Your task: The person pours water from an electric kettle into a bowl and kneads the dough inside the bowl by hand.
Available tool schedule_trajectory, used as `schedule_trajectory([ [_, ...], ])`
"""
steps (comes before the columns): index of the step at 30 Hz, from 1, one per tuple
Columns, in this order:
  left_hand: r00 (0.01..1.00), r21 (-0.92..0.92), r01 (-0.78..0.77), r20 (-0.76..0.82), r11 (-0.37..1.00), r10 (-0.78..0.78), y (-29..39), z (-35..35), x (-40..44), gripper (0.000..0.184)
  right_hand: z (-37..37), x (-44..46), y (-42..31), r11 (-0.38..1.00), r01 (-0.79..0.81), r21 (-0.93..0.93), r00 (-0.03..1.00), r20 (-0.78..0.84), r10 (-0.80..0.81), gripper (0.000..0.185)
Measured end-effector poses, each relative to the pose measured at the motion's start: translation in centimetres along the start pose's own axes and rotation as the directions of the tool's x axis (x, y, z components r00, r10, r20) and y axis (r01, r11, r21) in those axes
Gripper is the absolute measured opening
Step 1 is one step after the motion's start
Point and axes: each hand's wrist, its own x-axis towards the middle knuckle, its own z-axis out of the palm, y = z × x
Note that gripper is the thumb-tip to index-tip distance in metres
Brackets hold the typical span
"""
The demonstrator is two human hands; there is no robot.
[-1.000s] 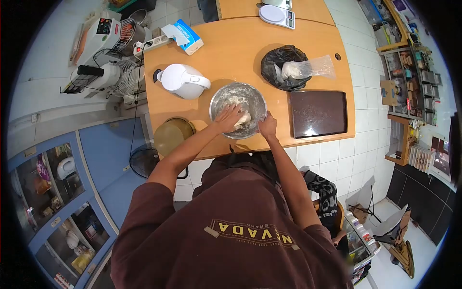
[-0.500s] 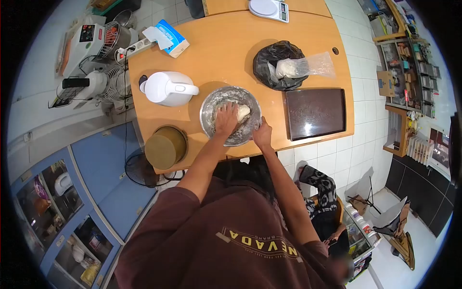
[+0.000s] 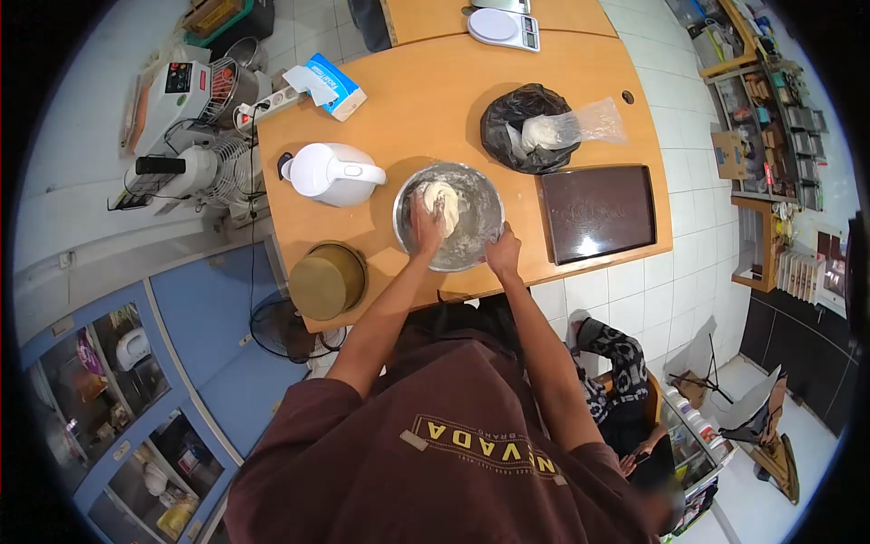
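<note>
A pale lump of dough (image 3: 442, 207) lies in the left half of a round metal mixing bowl (image 3: 480, 218), whose inner wall is smeared with flour and dough bits. My left hand (image 3: 426, 227) is inside the bowl, its fingers curled round the dough's left side. Part of those fingers is hidden against the dough. At the bowl's lower right edge, my right hand (image 3: 504, 252) grips the rim, with its fingers closed over it.
A white electric kettle (image 3: 335, 174) and a brownish round container (image 3: 326, 281) stand left of the bowl. To the right lie a dark baking tray (image 3: 598, 215) and a black plastic bag (image 3: 507, 122) with a clear bag of white stuff. A person sits at lower right.
My left hand has shifted from pressing on top of the dough to its left side. The dough now sits further left and higher in the bowl. My right hand stays on the rim.
</note>
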Motion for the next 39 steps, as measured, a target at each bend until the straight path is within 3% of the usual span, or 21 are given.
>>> schedule_trajectory([
  [1, 0.997, 0.062, -0.068, 0.037, 0.996, 0.066, 0.5, -1.0, 0.2, 0.071, 0.0, 0.0, -0.5, 0.999, 0.018, -0.027, 1.000, -0.003, -0.018, 0.032],
  [4, 0.907, 0.086, -0.163, 0.406, 0.983, 0.115, 2.8, -4.6, 2.5, 0.073, -0.3, 0.4, -1.3, 0.998, 0.002, -0.057, 1.000, 0.008, -0.002, 0.033],
  [5, 0.892, 0.215, -0.268, 0.423, 0.939, 0.158, 3.7, -5.2, 2.6, 0.076, -0.3, 0.5, -1.5, 0.998, -0.017, -0.057, 1.000, 0.015, 0.018, 0.033],
  [8, 0.694, 0.264, -0.497, 0.693, 0.827, 0.196, 6.7, -7.0, 5.3, 0.080, -0.2, 0.6, -1.3, 0.999, 0.038, 0.002, 0.999, 0.004, -0.038, 0.033],
  [11, 0.534, 0.260, -0.642, 0.827, 0.721, 0.177, 7.3, -7.5, 6.6, 0.081, -0.1, 1.0, -1.0, 0.998, 0.032, -0.045, 0.999, 0.016, -0.032, 0.034],
  [14, 0.489, 0.239, -0.645, 0.859, 0.726, 0.152, 9.4, -8.2, 6.5, 0.080, 0.4, 1.4, 0.0, 0.995, 0.026, -0.098, 1.000, 0.013, -0.025, 0.036],
  [17, 0.487, 0.186, -0.663, 0.843, 0.726, 0.229, 8.5, -7.3, 6.1, 0.081, 0.6, 1.7, 0.6, 0.998, -0.022, -0.054, 0.999, 0.047, 0.025, 0.037],
  [20, 0.444, 0.250, -0.702, 0.886, 0.667, 0.136, 8.3, -4.9, 6.8, 0.082, 0.0, 0.8, -1.1, 0.998, -0.059, -0.020, 0.997, 0.041, 0.060, 0.038],
  [23, 0.417, 0.245, -0.712, 0.901, 0.657, 0.116, 9.0, -3.4, 7.3, 0.079, 0.2, 0.9, -0.7, 0.989, -0.004, -0.148, 1.000, 0.007, 0.005, 0.038],
  [26, 0.330, 0.259, -0.778, 0.944, 0.572, 0.021, 7.3, -1.9, 7.2, 0.075, 0.6, 0.9, 0.0, 0.970, 0.073, -0.232, 0.997, -0.001, -0.075, 0.043],
  [29, 0.318, 0.285, -0.814, 0.948, 0.506, -0.023, 6.6, -1.8, 6.8, 0.090, 0.8, 0.4, -0.6, 0.967, 0.011, -0.255, 1.000, -0.026, -0.018, 0.045],
  [35, 0.278, 0.163, -0.838, 0.949, 0.520, 0.151, 7.6, -5.7, 5.9, 0.094, 0.3, -0.6, -1.9, 0.991, -0.025, -0.132, 0.998, -0.054, 0.018, 0.036],
  [38, 0.276, 0.186, -0.769, 0.960, 0.611, 0.055, 7.8, -7.1, 5.6, 0.098, 1.1, 0.1, 0.0, 0.960, 0.114, -0.254, 0.985, -0.097, -0.143, 0.036],
  [39, 0.293, 0.188, -0.792, 0.952, 0.581, 0.092, 7.8, -7.6, 5.3, 0.095, 1.3, 0.4, 0.3, 0.970, 0.096, -0.222, 0.989, -0.086, -0.118, 0.036],
])
